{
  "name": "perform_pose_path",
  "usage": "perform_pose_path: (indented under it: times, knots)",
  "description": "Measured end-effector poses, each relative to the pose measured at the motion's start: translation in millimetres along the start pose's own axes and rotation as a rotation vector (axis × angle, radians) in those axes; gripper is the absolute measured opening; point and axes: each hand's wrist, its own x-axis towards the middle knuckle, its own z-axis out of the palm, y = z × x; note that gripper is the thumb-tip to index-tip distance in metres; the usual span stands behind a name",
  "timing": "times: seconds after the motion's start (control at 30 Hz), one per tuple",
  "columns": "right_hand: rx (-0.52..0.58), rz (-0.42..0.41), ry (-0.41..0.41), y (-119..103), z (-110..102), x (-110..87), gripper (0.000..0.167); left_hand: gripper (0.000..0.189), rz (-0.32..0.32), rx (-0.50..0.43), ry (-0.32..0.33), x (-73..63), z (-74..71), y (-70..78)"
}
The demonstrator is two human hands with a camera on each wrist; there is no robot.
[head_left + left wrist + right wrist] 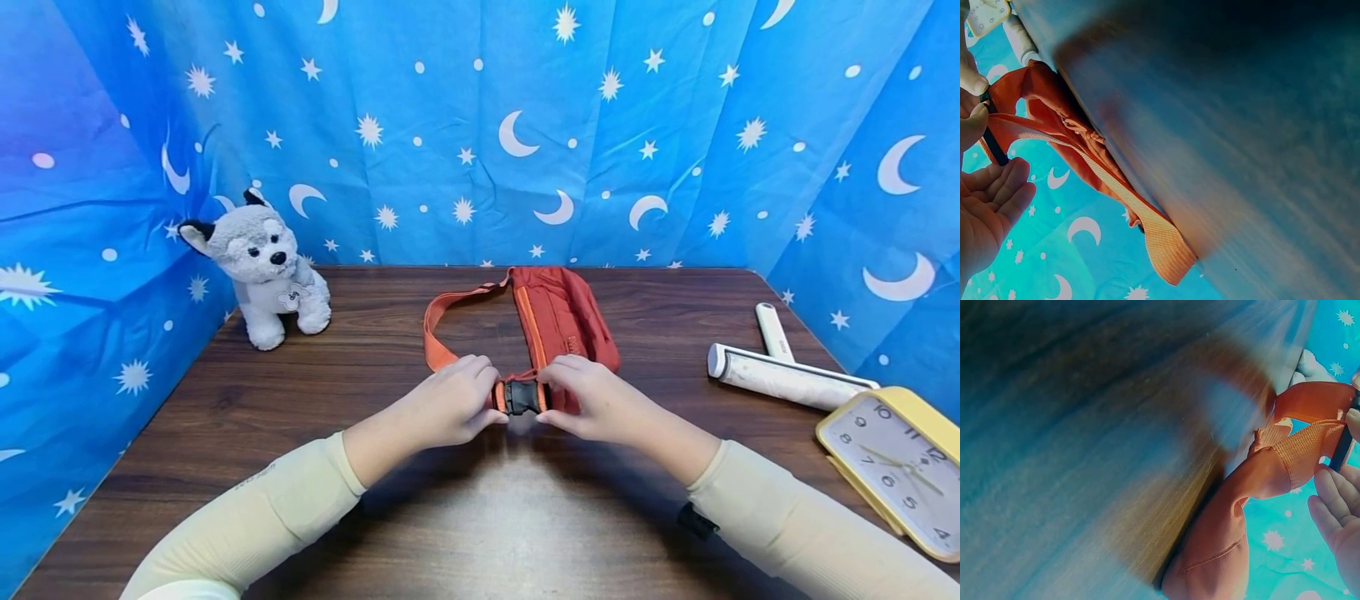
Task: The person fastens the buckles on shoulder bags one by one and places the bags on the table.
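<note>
A rust-red waist bag (573,321) lies on the table with its orange strap (437,329) looped to the left. In front of the bag, the black side-release buckle (522,397) is held between both hands, its two halves together. My left hand (453,402) pinches the buckle's left end and the webbing there. On the opposite end, my right hand (592,398) pinches between thumb and fingers. Both wrist views show the buckle edge-on, as a dark bar (995,145) at the fingertips, with webbing (1310,453) running from it.
A grey-and-white plush husky (262,267) sits at the back left. To the right lie a lint roller (780,375) and a yellow alarm clock (900,471). Behind the brown wooden table (375,508) hangs a blue curtain (450,108) with moons and stars.
</note>
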Motion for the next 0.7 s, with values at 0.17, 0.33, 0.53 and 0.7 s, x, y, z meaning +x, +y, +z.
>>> perform_pose_path:
  times: [0.17, 0.33, 0.53, 0.7]
  knots:
    - [-0.007, -0.002, 0.003, 0.6, 0.8, 0.2, 0.037, 0.042, 0.000, -0.001, 0.007, 0.4, 0.6, -0.1]
    - [-0.008, -0.011, 0.011, 1.7, 1.4, 0.6, 0.036, 0.042, 0.007, 0.000, 0.014, 0.6, 1.9, -0.8]
    - [-0.008, -0.029, 0.018, 1.7, 1.2, 1.2, 0.035, 0.042, 0.001, -0.002, 0.005, 0.6, 1.9, -0.7]
    - [-0.013, -0.026, 0.014, 1.6, 0.9, 1.0, 0.035, 0.042, 0.006, 0.001, 0.008, 0.8, 2.0, -0.4]
